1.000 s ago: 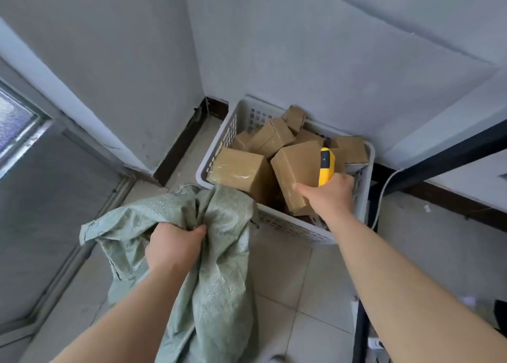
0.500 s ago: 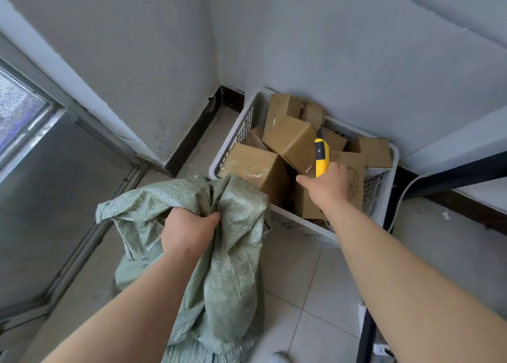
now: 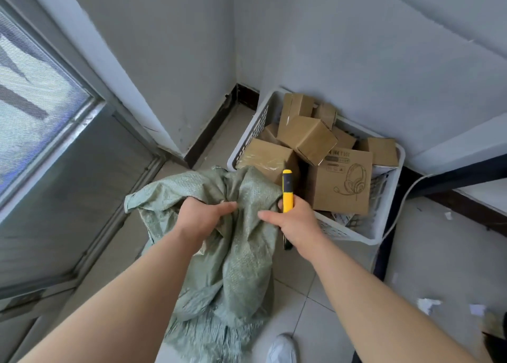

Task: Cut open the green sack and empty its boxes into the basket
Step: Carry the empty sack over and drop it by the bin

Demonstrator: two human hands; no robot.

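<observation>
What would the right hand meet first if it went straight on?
Probably the green sack, bunched just ahead of the right hand gripping the yellow knife; the basket lies beyond. Depth is unclear.

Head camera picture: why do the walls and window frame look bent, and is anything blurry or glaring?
In the head view, the wide lens bows the wall edges and the window frame; soft daylight seems to come from that window, so shadows are faint; tape on one box gleams slightly; the headset print is sharp.
</observation>
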